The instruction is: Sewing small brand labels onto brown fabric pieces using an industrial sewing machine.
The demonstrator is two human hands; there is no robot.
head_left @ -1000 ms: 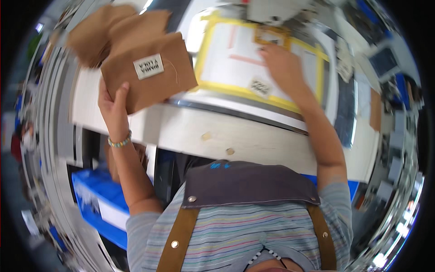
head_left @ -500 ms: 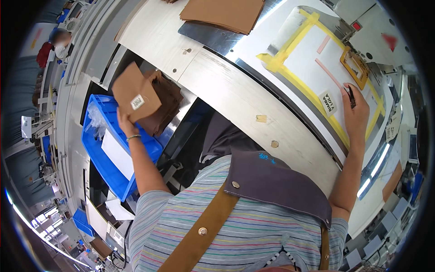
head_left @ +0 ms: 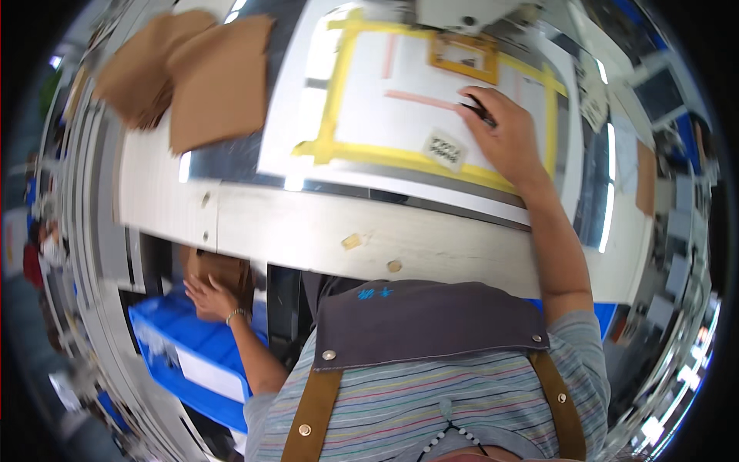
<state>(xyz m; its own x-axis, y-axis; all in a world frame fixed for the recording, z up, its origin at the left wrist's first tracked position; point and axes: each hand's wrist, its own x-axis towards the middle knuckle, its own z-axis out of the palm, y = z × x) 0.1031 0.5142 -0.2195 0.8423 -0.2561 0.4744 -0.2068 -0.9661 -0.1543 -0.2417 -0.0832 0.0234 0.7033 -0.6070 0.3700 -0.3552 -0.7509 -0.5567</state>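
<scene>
My right hand (head_left: 504, 142) is closed round a small black two-bladed tool (head_left: 479, 108) that looks like thread snips. It hovers over a white sheet (head_left: 377, 127) framed with yellow tape and marked with pink strips. On that sheet, near my wrist, lies a pale printed label (head_left: 445, 149). Down at the left, below the table edge, my left hand (head_left: 212, 300) rests with fingers spread on a stack of brown flat pieces (head_left: 231, 271). Blur hides whether they are leather or cloth.
A white machine head (head_left: 462, 15) with an orange-yellow clamp frame (head_left: 489, 71) stands beyond the sheet. Two brown stacks (head_left: 219, 85) lie at the table's far left. Beside my left arm is a blue bin (head_left: 154, 312) holding clear plastic and white paper. The pale table edge (head_left: 300, 231) runs before me.
My left hand has let go of the labelled brown piece, which now lies low with the stack. My view has turned, and my right hand still holds the black tool over the sheet.
</scene>
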